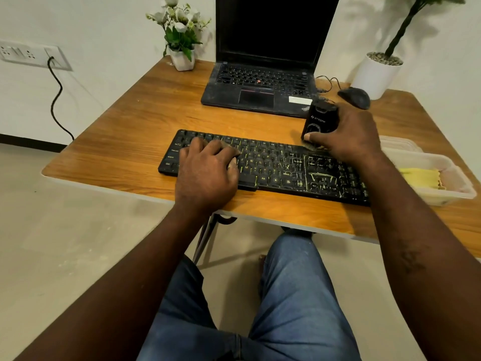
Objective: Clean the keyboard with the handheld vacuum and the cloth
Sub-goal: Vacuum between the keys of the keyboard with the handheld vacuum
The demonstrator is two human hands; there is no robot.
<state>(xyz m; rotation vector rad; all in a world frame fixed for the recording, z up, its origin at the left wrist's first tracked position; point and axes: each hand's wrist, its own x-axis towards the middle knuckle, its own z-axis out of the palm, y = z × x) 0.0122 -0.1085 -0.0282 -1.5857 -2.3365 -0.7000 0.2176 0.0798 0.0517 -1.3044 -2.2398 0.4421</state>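
Vacuum [319, 118] in curled right grip [348, 138]

"Ctrl", "Alt" on keyboard [273, 165] keys

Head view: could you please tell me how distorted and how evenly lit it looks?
In the head view, wide-angle distortion bows the table edges; light is soft, with faint plant shadows on the wall; the laptop screen shows no glare; keyboard legends are readable.

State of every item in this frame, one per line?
Black keyboard: flat, yellowish debris on right half.
Black handheld vacuum: at keyboard's far edge, gripped by right hand.
Left hand: resting on keyboard's left keys.
Yellow cloth: lying in clear plastic tray, untouched.
Black laptop: open, screen dark.
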